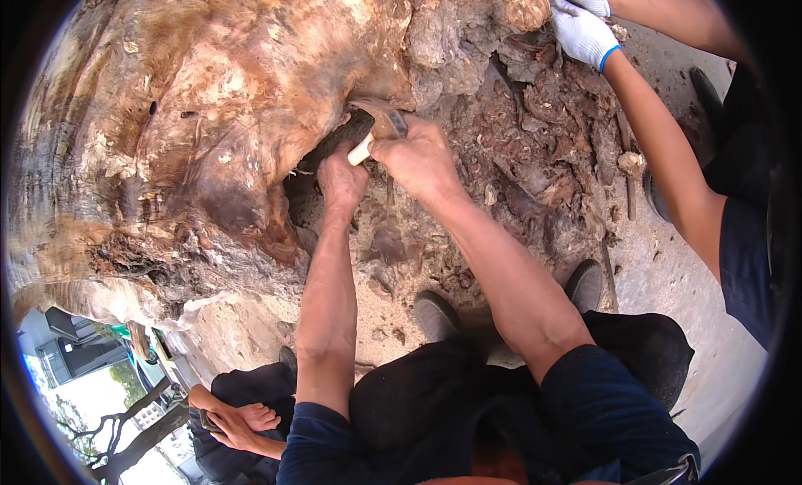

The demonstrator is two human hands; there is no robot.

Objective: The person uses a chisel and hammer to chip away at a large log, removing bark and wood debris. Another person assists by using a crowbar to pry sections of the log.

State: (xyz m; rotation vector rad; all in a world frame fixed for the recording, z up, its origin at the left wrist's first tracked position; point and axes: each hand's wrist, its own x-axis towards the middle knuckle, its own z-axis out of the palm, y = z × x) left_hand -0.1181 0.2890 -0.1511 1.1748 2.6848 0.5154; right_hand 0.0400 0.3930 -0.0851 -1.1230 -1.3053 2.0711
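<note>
A huge piece of gnarled brown wood point(209, 126), like a trunk or root, fills the upper left, with a dark hollow point(322, 155) in its edge. My left hand point(342, 182) is closed at the mouth of this hollow, its fingertips hidden. Just to the right, my right hand point(418, 159) is wrapped round a tool with a cream, stub-like end point(361, 150) that points down toward the left hand. A brown part with dark metal point(399, 123) shows above my right knuckles; the tool's exact kind is unclear.
Crumbled bark and wood debris point(543, 151) lie right of the hollow. At upper right, another person's white gloves point(581, 34) rest against the wood. A stick-like tool point(630, 180) lies on the concrete point(660, 268). Someone else's hands point(242, 422) show at lower left.
</note>
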